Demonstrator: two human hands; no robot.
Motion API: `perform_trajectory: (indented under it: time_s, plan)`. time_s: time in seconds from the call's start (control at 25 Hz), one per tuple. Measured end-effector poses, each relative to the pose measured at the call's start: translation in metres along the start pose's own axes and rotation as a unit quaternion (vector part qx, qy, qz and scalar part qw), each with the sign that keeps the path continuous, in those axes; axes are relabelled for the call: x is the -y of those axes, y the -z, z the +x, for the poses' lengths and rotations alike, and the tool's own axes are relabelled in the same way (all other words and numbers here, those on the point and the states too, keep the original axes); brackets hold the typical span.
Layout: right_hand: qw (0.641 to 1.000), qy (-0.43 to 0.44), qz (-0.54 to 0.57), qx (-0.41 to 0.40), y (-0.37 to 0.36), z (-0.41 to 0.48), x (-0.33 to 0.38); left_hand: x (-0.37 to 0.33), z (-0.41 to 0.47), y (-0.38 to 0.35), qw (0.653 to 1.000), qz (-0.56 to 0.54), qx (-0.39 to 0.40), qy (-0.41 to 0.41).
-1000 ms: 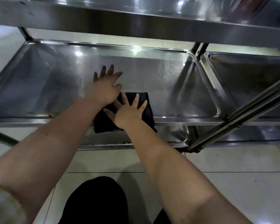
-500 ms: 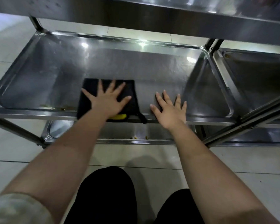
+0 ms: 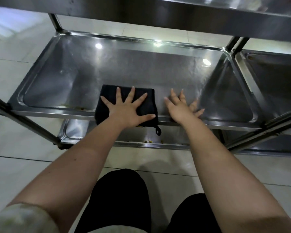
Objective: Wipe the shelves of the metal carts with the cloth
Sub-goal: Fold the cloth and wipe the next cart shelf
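**Dim steel, hard glints**

Light fell from above. Three white glints burned on the middle shelf (image 3: 141, 69), two near its far rim and one at its right end. The upper shelf (image 3: 191, 17) shaded it, leaving the steel grey and murky. The pale floor (image 3: 15, 78) at left looked washed out and soft. Wide-angle distortion splayed the cart legs (image 3: 29, 121) outward, and the sleeve (image 3: 20, 217) in the near corner was blurred.
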State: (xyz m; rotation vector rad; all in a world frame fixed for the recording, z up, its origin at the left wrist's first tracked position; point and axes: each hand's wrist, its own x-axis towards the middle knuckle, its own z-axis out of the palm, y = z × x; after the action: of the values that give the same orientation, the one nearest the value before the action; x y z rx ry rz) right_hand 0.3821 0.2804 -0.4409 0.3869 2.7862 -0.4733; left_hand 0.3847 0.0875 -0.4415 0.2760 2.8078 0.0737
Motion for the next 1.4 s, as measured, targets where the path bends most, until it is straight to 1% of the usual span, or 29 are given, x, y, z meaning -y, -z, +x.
perform_trajectory:
  time_s: [0.04, 0.12, 0.16, 0.2, 0.28, 0.36, 0.44, 0.6, 0.72, 0.84, 0.92, 1.0, 1.08, 1.2, 1.28, 1.36, 1.4]
  plan:
    - [0.999, 0.037, 0.025, -0.005, -0.001, 0.003, 0.024, 0.005, 0.001, 0.002, 1.000, -0.003, 0.005, -0.002]
    - [0.990, 0.138, 0.017, -0.025, -0.011, 0.003, 0.067, 0.033, 0.004, 0.004, 1.000, -0.009, 0.005, 0.003]
    - [0.985, 0.170, 0.006, -0.028, -0.018, 0.003, 0.081, 0.056, 0.003, 0.006, 1.000, -0.012, 0.002, 0.018]
    - [0.982, 0.187, -0.017, -0.024, -0.026, 0.004, 0.089, 0.085, 0.000, 0.007, 0.999, -0.016, -0.003, 0.043]
    - [0.976, 0.194, -0.099, -0.013, -0.040, 0.009, 0.090, 0.145, -0.007, 0.012, 0.994, -0.035, 0.005, 0.100]
    - [0.971, 0.191, -0.140, -0.010, -0.043, 0.014, 0.089, 0.182, -0.011, 0.019, 0.988, -0.060, 0.028, 0.140]
    - [0.972, 0.185, -0.141, -0.017, -0.044, 0.016, 0.091, 0.182, -0.008, 0.020, 0.988, -0.051, 0.036, 0.143]
    - [0.973, 0.180, -0.143, -0.023, -0.046, 0.017, 0.091, 0.126, 0.004, 0.013, 0.996, -0.033, 0.021, 0.075]
    - [0.973, 0.179, -0.140, -0.031, -0.046, 0.016, 0.090, 0.099, 0.010, 0.008, 0.998, -0.034, 0.019, 0.054]
    - [0.975, 0.175, -0.135, -0.032, -0.045, 0.016, 0.090, 0.126, 0.006, 0.010, 0.997, -0.036, 0.006, 0.067]
    - [0.974, 0.175, -0.141, -0.032, -0.045, 0.013, 0.093, 0.166, -0.002, 0.015, 0.993, -0.042, -0.004, 0.110]
    - [0.972, 0.177, -0.154, -0.032, -0.046, 0.011, 0.094, 0.203, -0.009, 0.021, 0.987, -0.048, 0.006, 0.156]
    - [0.969, 0.178, -0.172, -0.026, -0.044, 0.010, 0.094, 0.220, -0.012, 0.024, 0.983, -0.046, 0.020, 0.177]
    - [0.958, 0.218, -0.186, -0.010, -0.038, 0.016, 0.107, 0.205, -0.009, 0.025, 0.986, -0.044, 0.017, 0.158]
    - [0.956, 0.250, -0.150, -0.044, -0.043, 0.014, 0.126, 0.180, -0.010, 0.020, 0.991, -0.040, 0.015, 0.123]
    - [0.966, 0.228, -0.108, -0.060, -0.053, 0.011, 0.141, 0.161, -0.016, 0.010, 0.995, -0.028, 0.005, 0.095]
    - [0.968, 0.216, -0.116, -0.054, -0.057, 0.011, 0.143, 0.161, -0.017, 0.007, 0.996, -0.022, -0.003, 0.090]
